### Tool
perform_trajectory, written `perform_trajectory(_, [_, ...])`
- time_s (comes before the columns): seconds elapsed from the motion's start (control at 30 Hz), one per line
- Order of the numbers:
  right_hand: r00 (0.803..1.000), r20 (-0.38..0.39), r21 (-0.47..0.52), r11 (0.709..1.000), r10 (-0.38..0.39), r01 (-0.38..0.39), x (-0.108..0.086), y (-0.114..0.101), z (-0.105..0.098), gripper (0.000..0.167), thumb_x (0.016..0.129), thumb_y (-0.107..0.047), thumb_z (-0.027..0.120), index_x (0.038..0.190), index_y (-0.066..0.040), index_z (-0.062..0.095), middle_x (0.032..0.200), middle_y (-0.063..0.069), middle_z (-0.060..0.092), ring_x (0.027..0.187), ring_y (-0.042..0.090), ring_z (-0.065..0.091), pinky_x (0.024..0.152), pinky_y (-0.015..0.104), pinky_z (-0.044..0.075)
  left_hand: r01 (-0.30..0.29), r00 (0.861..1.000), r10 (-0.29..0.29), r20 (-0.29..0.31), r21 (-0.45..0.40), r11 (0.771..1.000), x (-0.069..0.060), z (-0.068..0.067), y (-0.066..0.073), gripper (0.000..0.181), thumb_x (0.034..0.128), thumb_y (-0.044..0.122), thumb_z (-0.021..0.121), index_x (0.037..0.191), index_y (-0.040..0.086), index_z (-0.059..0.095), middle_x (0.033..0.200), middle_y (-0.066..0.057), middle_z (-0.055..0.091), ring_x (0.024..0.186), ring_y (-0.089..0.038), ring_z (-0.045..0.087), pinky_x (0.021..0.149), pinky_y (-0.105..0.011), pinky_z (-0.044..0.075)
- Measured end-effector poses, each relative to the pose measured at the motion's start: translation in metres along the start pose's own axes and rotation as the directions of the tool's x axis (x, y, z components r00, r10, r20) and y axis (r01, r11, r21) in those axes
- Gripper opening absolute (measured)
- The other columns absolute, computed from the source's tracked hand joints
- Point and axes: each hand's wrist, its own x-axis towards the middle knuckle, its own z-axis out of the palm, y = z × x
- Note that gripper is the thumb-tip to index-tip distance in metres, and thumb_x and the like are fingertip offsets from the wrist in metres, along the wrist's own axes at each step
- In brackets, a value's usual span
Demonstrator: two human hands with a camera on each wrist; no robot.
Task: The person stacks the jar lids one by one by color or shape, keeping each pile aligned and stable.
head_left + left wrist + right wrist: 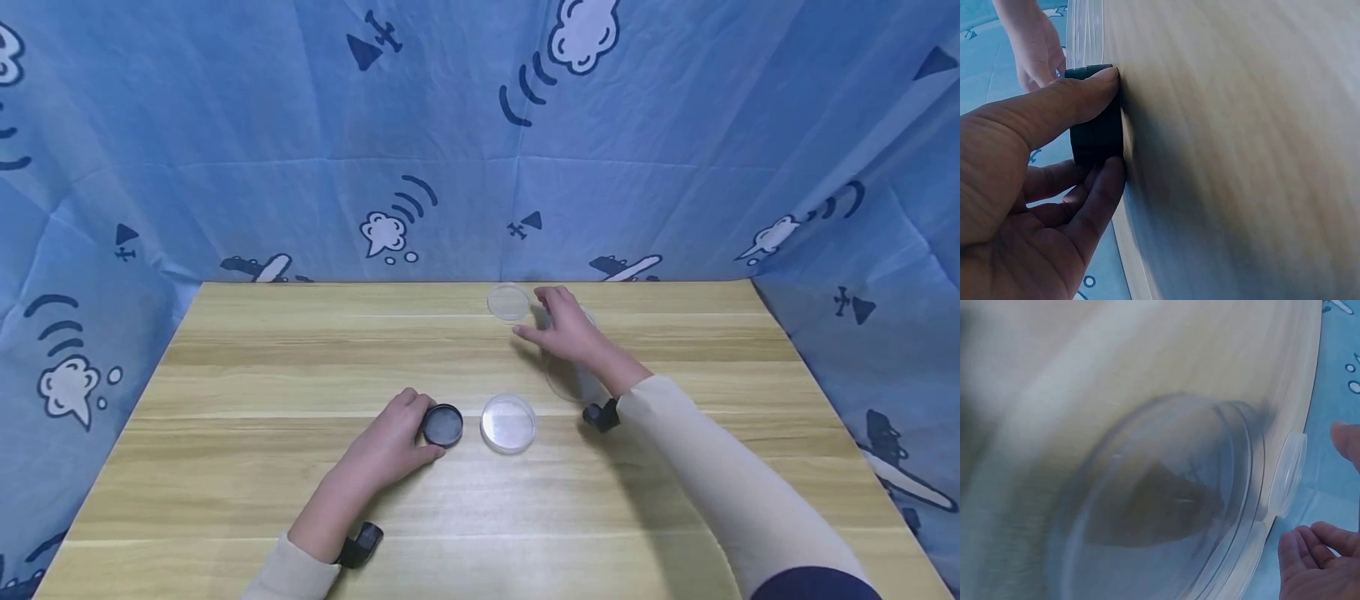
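Note:
Between thumb and fingertips, my left hand [397, 437] grips a small black round container [442, 426] with a raised rim and greyish inside. The left wrist view shows the container [1096, 119] edge-on against the wood. Just right of it sits a clear round dish [507, 423]. My right hand [568, 333] hovers above the table with thumb and fingers spread, holding nothing. Beyond its fingertips, at the back, lies a small clear disc [508, 301]. Partly hidden below the right wrist is a larger clear dish [562, 382], seen big and close in the right wrist view.
The wooden table [262, 483] has light and dark grain. A blue patterned cloth [450, 100] hangs behind its back edge and along both sides. Dark wrist cameras [602, 415] are strapped to both wrists.

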Motion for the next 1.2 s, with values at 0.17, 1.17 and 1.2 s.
perform_trajectory(0.17, [0.999, 0.016, 0.008, 0.999, 0.045, -0.045, 0.017, -0.002, 0.005, 0.086, 0.095, -0.039, 0.076, 0.154, 0.010, 0.037, 0.152, 0.031, 0.043, 0.141, 0.044, 0.045, 0.122, 0.056, 0.038, 0.005, 1.000, -0.005, -0.004, -0.007, 1.000, 0.000, 0.000, -0.001, 0.046, 0.0788, 0.013, 0.091, 0.117, 0.003, 0.067, 0.107, -0.008, 0.063, 0.101, -0.021, 0.061, 0.095, -0.044, 0.056])
perform_trajectory(1.17, [0.993, 0.026, -0.144, 0.984, 0.112, -0.107, 0.044, -0.006, 0.020, 0.099, 0.093, -0.047, 0.076, 0.158, 0.009, 0.025, 0.164, 0.031, 0.025, 0.154, 0.045, 0.027, 0.128, 0.056, 0.030, 0.003, 1.000, -0.003, -0.007, -0.011, 1.000, 0.000, 0.001, -0.002, 0.046, 0.0796, 0.014, 0.091, 0.117, 0.003, 0.067, 0.107, -0.007, 0.062, 0.101, -0.020, 0.061, 0.096, -0.044, 0.056])
perform_trajectory(1.2, [0.993, 0.028, -0.146, 0.983, 0.117, -0.111, 0.044, -0.006, 0.021, 0.100, 0.093, -0.047, 0.076, 0.158, 0.010, 0.025, 0.165, 0.031, 0.024, 0.155, 0.045, 0.026, 0.128, 0.055, 0.029, 0.003, 1.000, -0.003, -0.005, -0.012, 1.000, 0.000, 0.001, -0.002, 0.046, 0.0796, 0.014, 0.091, 0.118, 0.002, 0.067, 0.107, -0.007, 0.062, 0.101, -0.020, 0.061, 0.096, -0.044, 0.056])
